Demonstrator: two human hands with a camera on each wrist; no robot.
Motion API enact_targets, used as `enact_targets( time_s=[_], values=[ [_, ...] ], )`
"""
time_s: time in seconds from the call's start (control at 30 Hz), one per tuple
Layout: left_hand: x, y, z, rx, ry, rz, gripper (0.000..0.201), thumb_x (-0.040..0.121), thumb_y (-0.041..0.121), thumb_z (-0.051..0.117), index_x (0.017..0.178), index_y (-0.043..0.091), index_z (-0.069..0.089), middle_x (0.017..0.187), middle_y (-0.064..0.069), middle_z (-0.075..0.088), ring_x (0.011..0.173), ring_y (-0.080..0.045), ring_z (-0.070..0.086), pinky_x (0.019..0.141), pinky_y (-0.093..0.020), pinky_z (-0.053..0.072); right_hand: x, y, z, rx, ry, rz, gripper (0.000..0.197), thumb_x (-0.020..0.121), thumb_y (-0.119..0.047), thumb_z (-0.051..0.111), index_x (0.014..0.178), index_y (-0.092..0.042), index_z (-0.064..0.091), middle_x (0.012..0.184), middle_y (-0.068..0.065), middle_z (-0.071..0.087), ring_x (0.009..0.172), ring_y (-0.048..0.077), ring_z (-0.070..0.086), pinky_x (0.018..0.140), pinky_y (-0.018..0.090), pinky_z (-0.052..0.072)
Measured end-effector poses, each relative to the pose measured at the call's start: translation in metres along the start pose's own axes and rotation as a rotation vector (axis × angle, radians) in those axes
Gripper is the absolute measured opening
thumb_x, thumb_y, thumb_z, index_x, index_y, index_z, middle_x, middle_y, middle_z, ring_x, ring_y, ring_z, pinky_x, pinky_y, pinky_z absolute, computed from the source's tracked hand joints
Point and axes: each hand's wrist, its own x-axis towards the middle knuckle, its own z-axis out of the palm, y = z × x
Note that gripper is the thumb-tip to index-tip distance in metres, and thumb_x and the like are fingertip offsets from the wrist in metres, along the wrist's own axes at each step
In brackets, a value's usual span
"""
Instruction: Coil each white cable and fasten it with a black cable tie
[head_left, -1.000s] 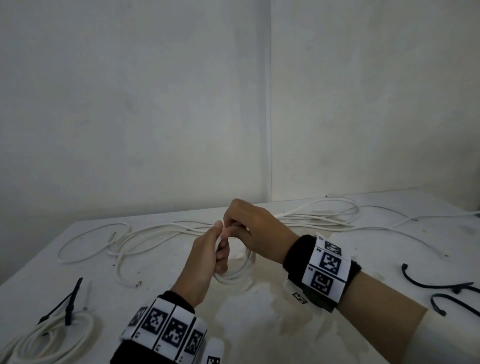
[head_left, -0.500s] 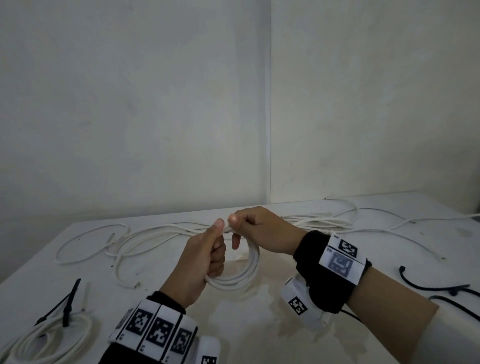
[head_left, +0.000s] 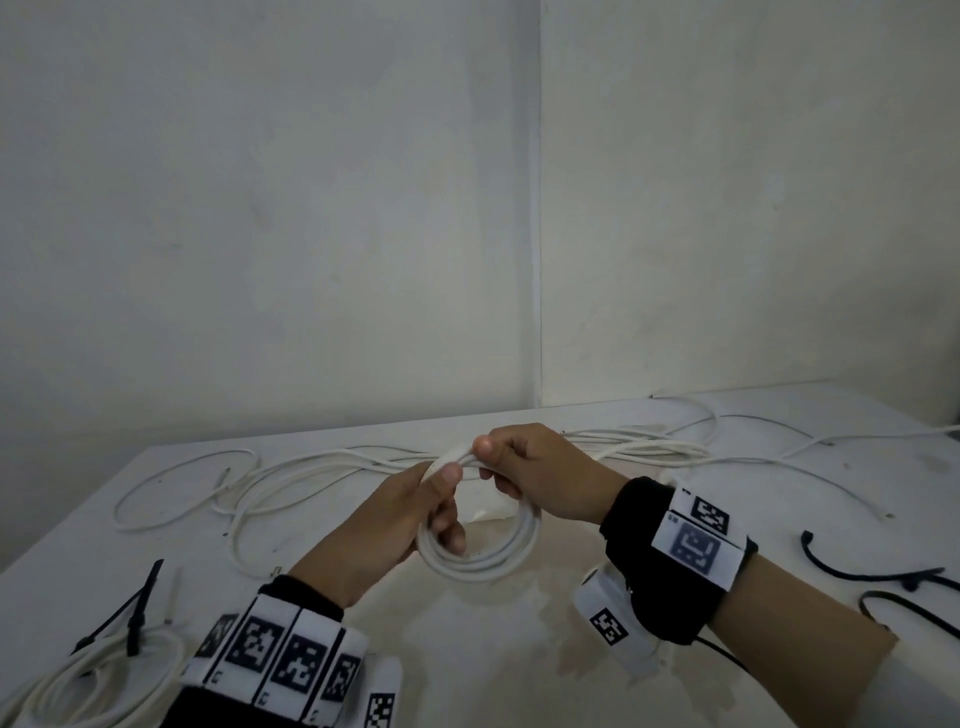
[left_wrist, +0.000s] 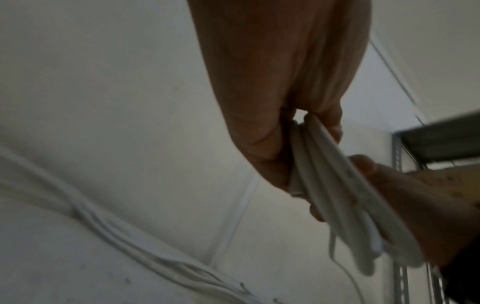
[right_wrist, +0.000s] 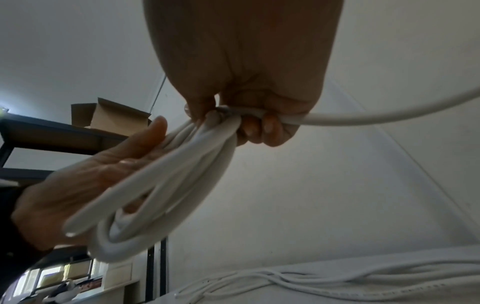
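I hold the partly wound white cable (head_left: 480, 558) above the table (head_left: 519, 649), roughly over its centre. My left hand (head_left: 400, 525) has its fingers curled through the round loops, thumb pressed on top. My right hand (head_left: 540, 473) pinches the top of the same coil between thumb and curled fingers; in the right wrist view a smooth round strand leaves that grip toward the right. The loops hang as a flat ring of several turns with a matte, rubbery jacket. The uncoiled remainder (head_left: 322, 473) lies in loose curves on the white tabletop behind my hands. A finished coil (head_left: 88, 686), bound with a black cable tie (head_left: 132, 618), rests at the near left corner. Two thin black ties (head_left: 878, 574) lie at right.
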Motion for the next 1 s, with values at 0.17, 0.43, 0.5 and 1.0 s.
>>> enact_targets(
  time_s=[0.17,0.43,0.5,1.0],
  values=[
    [0.0,0.0,0.013,-0.137,0.13,0.025,0.037,0.087,0.04,0.042,0.064,0.014,0.032,0.049,0.008,0.025,0.04,-0.007,0.023,0.043,-0.019,0.033,0.0,0.001,0.001,0.034,0.018,-0.01,0.038,0.096,-0.037,0.038,0.067,-0.018,0.054,0.052,-0.004,0.048,0.047,0.008,0.04,0.049,0.019,0.033],
    [0.002,0.001,0.019,-0.144,0.209,0.019,0.041,0.091,0.038,0.042,0.06,0.014,0.031,0.047,0.005,0.021,0.038,-0.008,0.02,0.041,-0.02,0.028,-0.007,-0.001,-0.003,0.241,-0.097,0.024,0.036,0.086,-0.047,0.04,0.075,-0.015,0.053,0.05,-0.004,0.047,0.042,0.008,0.052,0.054,0.025,0.04],
    [0.001,0.005,0.019,-0.158,0.127,-0.004,0.039,0.085,0.043,0.044,0.062,0.013,0.033,0.046,0.005,0.024,0.037,-0.008,0.023,0.045,-0.022,0.034,-0.007,0.001,-0.006,0.232,-0.077,0.006,0.037,0.081,-0.049,0.041,0.073,-0.015,0.053,0.043,-0.009,0.043,0.038,0.008,0.047,0.053,0.029,0.04],
    [0.004,0.012,0.015,-0.333,0.299,0.051,0.043,0.097,0.028,0.038,0.057,0.016,0.028,0.039,0.008,0.021,0.032,-0.006,0.018,0.036,-0.015,0.022,-0.02,0.008,-0.021,-0.092,0.134,-0.158,0.024,0.098,-0.024,0.037,0.082,-0.019,0.055,0.063,-0.005,0.053,0.057,0.008,0.048,0.062,0.021,0.041]
  ],
)
